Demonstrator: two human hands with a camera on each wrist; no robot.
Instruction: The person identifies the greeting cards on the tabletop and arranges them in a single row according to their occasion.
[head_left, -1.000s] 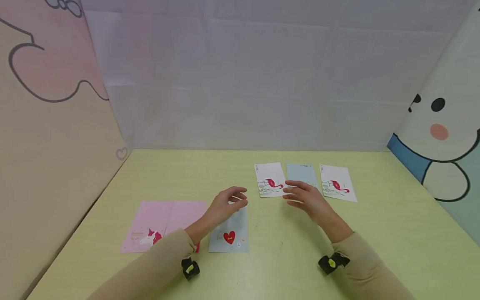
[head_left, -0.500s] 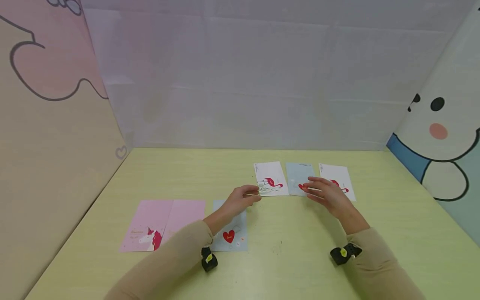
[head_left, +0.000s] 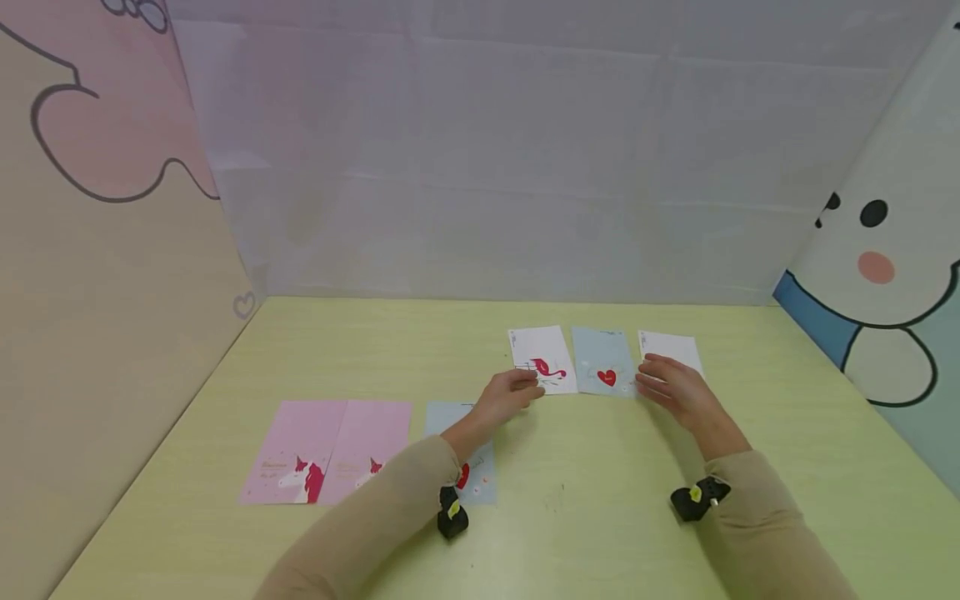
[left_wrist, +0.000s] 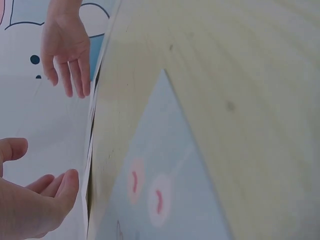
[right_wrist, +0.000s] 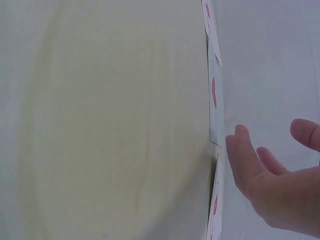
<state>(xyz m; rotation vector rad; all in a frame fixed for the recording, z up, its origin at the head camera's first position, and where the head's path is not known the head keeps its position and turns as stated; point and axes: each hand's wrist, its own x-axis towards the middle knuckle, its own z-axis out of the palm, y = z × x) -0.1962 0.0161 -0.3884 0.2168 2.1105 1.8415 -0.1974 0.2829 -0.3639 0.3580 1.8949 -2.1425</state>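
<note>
My left hand [head_left: 510, 400] hovers at the lower edge of a white flamingo card [head_left: 542, 343], its fingers loosely bent and holding nothing. My right hand [head_left: 682, 396] is over the lower part of another white flamingo card [head_left: 670, 342], hiding that flamingo. In the right wrist view this hand [right_wrist: 280, 190] has relaxed fingers, thumb apart, and nothing in its grasp. Between the two white cards lies a light blue card [head_left: 603, 354] with a red heart. A similar blue card [head_left: 483, 471] lies nearer, partly hidden by the left forearm.
Two pink unicorn cards [head_left: 300, 437] lie side by side at the left of the pale wooden table [head_left: 577, 533]. A white sheet [head_left: 487, 167] stands along the back, with printed panels [head_left: 120, 267] at the sides. Each wrist carries a small black camera [head_left: 453, 517].
Both hands have moved right. The left went from above the near blue card to the left flamingo card; the right passed from the back blue card to the right flamingo card. The cards stayed put.
</note>
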